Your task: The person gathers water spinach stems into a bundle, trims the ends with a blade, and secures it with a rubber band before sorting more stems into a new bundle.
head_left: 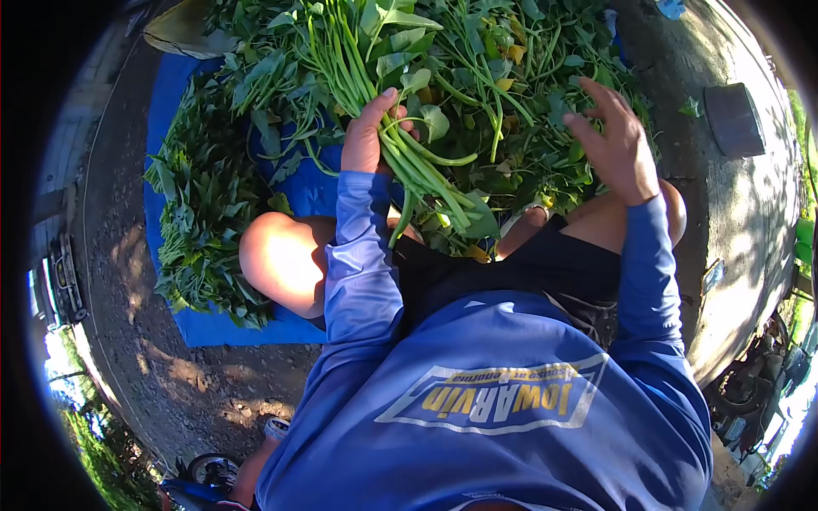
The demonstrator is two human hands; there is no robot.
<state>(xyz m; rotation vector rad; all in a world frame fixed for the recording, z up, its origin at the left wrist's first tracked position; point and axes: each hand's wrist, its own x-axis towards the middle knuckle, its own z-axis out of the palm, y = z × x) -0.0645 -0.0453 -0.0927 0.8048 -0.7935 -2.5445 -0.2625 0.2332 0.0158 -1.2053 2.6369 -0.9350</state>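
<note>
My left hand (365,143) is closed around a bunch of leafy green stems (430,177) that looks like water spinach. The thick cut ends point down toward my lap, and the leaves spread away at the top. My right hand (615,143) is raised at the right, its fingers apart and nothing in them. Below and beyond it lies a loose heap of the same greens (545,106), with some yellowed leaves mixed in. On the left, a stack of leafy bunches (204,213) rests on a blue sheet (226,330).
My bent knees flank the greens. A grey container (734,121) stands on the pavement at the right. At the upper left is a pale, shallow round object (181,32). A wheel (213,470) shows at the lower left, and dark machine parts (745,383) at the right edge.
</note>
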